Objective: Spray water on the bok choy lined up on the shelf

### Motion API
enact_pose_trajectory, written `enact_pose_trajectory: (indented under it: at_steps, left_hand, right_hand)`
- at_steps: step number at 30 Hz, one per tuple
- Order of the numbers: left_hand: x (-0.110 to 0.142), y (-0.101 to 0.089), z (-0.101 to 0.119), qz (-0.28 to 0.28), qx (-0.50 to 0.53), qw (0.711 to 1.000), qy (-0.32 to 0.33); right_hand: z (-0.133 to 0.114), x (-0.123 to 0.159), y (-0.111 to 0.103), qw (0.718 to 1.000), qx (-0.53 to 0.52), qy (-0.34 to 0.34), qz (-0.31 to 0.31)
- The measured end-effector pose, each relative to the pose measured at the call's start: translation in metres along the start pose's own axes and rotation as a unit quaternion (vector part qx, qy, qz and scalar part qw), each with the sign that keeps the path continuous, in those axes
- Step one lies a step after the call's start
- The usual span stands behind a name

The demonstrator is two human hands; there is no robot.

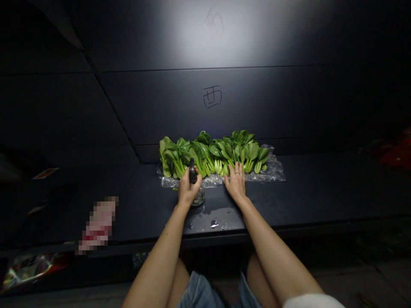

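A row of green bok choy (pixel 205 156) lies on crinkled clear plastic wrap (pixel 272 169) at the back of the dark shelf. My left hand (pixel 189 188) is closed around a spray bottle with a black trigger head (pixel 192 171); its clear body (pixel 199 197) shows below my fingers, near the front of the greens. My right hand (pixel 236 183) has its fingers stretched out flat, with the fingertips at the stem ends of the bok choy, and wears a ring. Nothing shows in its grasp.
Water drops (pixel 214 223) dot the dark shelf (pixel 308 192) near its front edge. A dark back panel (pixel 272 102) with a handwritten character rises behind the greens. At lower left is a colourful plastic package (pixel 28 269). A blurred red thing (pixel 398 154) stands far right.
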State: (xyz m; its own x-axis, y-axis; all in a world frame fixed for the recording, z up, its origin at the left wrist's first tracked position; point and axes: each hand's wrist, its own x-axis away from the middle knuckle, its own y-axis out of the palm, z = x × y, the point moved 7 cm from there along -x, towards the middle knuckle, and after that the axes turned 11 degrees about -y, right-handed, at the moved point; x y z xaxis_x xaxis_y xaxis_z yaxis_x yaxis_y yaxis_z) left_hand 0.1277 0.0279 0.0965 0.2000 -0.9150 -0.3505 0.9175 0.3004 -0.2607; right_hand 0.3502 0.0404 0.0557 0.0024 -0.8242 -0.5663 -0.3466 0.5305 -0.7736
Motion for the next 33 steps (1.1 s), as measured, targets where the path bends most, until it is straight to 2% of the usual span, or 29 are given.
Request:
enact_pose_trajectory:
  at_steps: [5,21,33]
  left_hand:
    - [-0.0015,0.0024,-0.0034,-0.005,0.032,0.999,-0.002]
    - [-0.0011,0.0051,-0.0027,0.0,0.026,1.0,0.006]
    - [0.0028,0.0095,0.0017,-0.026,0.016,1.0,-0.009]
  right_hand:
    - [0.0015,0.0003,0.0012,1.0,0.003,0.006,0.0]
    - [0.0065,0.0009,0.0012,1.0,-0.016,-0.002,0.018]
    - [0.0077,0.0008,-0.0042,1.0,-0.018,0.005,0.012]
